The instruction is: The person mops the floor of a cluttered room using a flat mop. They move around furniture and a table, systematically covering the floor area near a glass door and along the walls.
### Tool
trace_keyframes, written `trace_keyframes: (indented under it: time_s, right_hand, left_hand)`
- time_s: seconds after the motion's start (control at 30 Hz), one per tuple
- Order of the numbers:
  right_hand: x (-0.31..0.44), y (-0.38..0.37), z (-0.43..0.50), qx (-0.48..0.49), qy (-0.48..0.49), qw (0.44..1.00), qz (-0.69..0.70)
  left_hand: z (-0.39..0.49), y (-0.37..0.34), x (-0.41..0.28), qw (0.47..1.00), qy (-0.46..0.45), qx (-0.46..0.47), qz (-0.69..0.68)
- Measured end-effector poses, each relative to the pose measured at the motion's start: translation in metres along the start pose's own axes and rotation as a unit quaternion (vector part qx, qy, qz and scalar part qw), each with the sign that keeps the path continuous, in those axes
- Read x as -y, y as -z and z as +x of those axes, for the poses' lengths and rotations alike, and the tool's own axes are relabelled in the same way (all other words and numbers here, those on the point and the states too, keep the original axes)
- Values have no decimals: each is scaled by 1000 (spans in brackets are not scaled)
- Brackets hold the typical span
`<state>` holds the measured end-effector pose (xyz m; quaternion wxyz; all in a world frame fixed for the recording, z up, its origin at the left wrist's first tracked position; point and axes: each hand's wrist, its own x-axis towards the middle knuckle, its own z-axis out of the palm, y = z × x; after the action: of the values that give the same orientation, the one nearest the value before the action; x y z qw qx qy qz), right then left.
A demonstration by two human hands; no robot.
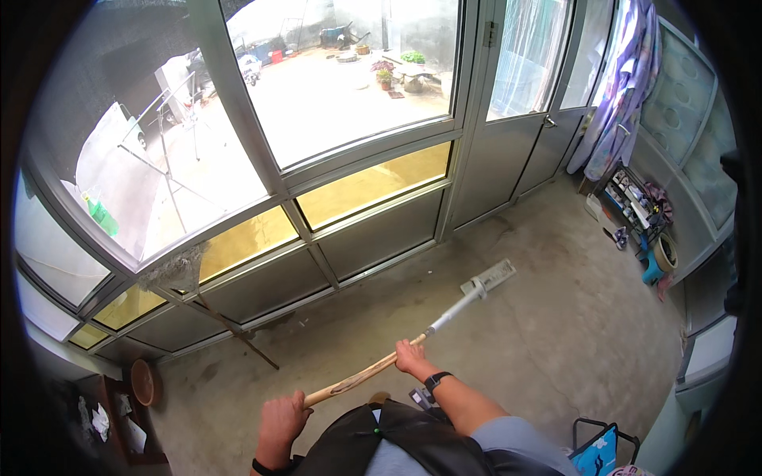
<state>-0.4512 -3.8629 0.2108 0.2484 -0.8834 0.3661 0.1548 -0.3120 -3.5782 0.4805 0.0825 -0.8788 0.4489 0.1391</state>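
A long-handled floor tool slants across the view, with a wooden pole (357, 379), a pale tube fixed to its far end and a flat, grey rectangular head (490, 278). The head is at the concrete floor (565, 285); whether it touches is hard to tell. My left hand (282, 418) is wrapped around the pole's near end. Farther along, just short of where the wood joins the tube, my right hand (411, 356) grips the pole. A dark watch (437, 381) is on my right wrist.
A metal-framed glass wall (375, 149) runs along the far side. A long-handled duster (178, 269) leans there. A clay pot (146, 382) stands left, beside a brown cabinet (113, 410). At right are a shoe rack (631, 199), a blue stool (652, 268) and, nearer, a folding chair (598, 449).
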Motion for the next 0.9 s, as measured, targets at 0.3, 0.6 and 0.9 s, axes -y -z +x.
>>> trace_keyframes:
  time_s: [0.3, 0.6, 0.9]
  right_hand:
    - [40, 10, 35, 19, 38, 999, -4]
    - [27, -12, 53, 5, 5, 1000, -4]
    - [55, -36, 44, -100, 2, 994, 51]
  left_hand:
    - [-29, -27, 1, 998, 32, -9, -51]
    - [-33, -40, 20, 993, 22, 43, -109]
    - [-12, -38, 80, 994, -53, 0, -95]
